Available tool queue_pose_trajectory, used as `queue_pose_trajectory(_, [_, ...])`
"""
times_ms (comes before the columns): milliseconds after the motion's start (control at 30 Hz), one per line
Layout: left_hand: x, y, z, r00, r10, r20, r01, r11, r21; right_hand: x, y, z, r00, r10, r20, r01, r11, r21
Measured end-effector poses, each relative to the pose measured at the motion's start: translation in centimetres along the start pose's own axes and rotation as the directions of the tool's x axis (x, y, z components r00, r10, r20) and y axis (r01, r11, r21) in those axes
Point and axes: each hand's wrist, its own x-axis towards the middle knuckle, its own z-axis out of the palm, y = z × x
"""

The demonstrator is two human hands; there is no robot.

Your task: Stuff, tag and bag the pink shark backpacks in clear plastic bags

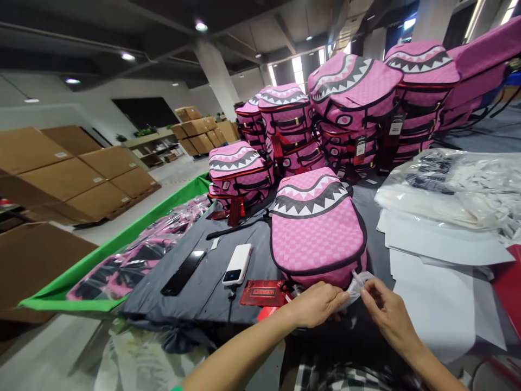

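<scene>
Far to the left of the pink shark-mouth backpack (317, 228) in front of me stand brown cardboard cartons (69, 174). Behind it rise stacks of matching pink backpacks (350, 103), and it lies on a dark grey cloth (211, 277). Left of it, a green-rimmed tray (118, 244) holds plastic-wrapped pink bags (138, 255). To its right are white sheets (439, 282) and bagged white goods (439, 190). A black phone (183, 272), a white power bank (237, 264) and a red card (264, 293) lie to its left on the cloth. At its lower edge is some white wrapping (358, 288). My left hand (315, 305) presses its closed fingers against that wrapping, while my right hand (386, 312) pinches a narrow white tab (358, 278) on it between thumb and forefinger.
</scene>
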Motion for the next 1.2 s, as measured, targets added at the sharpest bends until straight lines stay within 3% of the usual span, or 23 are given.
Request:
queue_pose_trajectory(100, [-0.5,0.0,0.2,0.998,-0.043,0.047,0.049,0.99,-0.129,1.4,0.7,0.0,0.984,-0.116,-0.132,0.112,0.993,-0.038])
queue_pose_trajectory(167, [-0.6,0.1,0.3,0.997,-0.059,0.052,0.066,0.988,-0.143,2.3,1.1,0.0,0.969,-0.189,-0.157,0.183,0.982,-0.051])
queue_pose_trajectory(367, [-0.3,-0.4,1.1,0.995,-0.101,0.025,0.104,0.984,-0.148,2.6,2.2,0.8,0.982,-0.127,-0.14,0.132,0.991,0.03])
queue_pose_trajectory(633, [-0.1,0.3,1.7,0.976,-0.209,-0.06,0.212,0.977,0.036,2.5,0.0,-0.9,0.953,-0.224,-0.205,0.201,0.971,-0.128])
queue_pose_trajectory(800, [-0.1,1.0,1.5,0.967,-0.243,-0.08,0.248,0.966,0.067,2.1,-1.1,0.2,0.93,-0.348,-0.117,0.272,0.868,-0.416])
queue_pose_trajectory(867, [-0.1,1.2,1.6,0.962,-0.257,-0.09,0.263,0.963,0.062,2.3,-1.1,0.6,0.937,-0.325,-0.129,0.244,0.873,-0.422])
queue_pose_trajectory(967, [0.0,1.2,1.6,0.958,-0.262,-0.119,0.269,0.962,0.049,2.3,-0.9,0.9,0.969,-0.153,-0.192,0.111,0.971,-0.213])
queue_pose_trajectory(1033, [0.0,1.0,1.7,0.958,-0.252,-0.137,0.258,0.966,0.03,2.0,-0.7,1.2,0.965,0.113,-0.237,-0.098,0.992,0.075])
queue_pose_trajectory(1067, [0.0,0.9,1.7,0.959,-0.245,-0.146,0.25,0.968,0.017,1.9,-0.7,1.5,0.93,0.279,-0.239,-0.22,0.944,0.246])
queue_pose_trajectory(1133, [0.0,0.5,1.9,0.96,-0.227,-0.163,0.229,0.973,-0.007,1.5,-0.7,2.2,0.804,0.573,-0.158,-0.405,0.722,0.561])
queue_pose_trajectory(1200, [0.0,0.2,2.1,0.962,-0.209,-0.176,0.207,0.978,-0.032,1.3,-0.8,2.8,0.701,0.713,-0.03,-0.457,0.48,0.748])
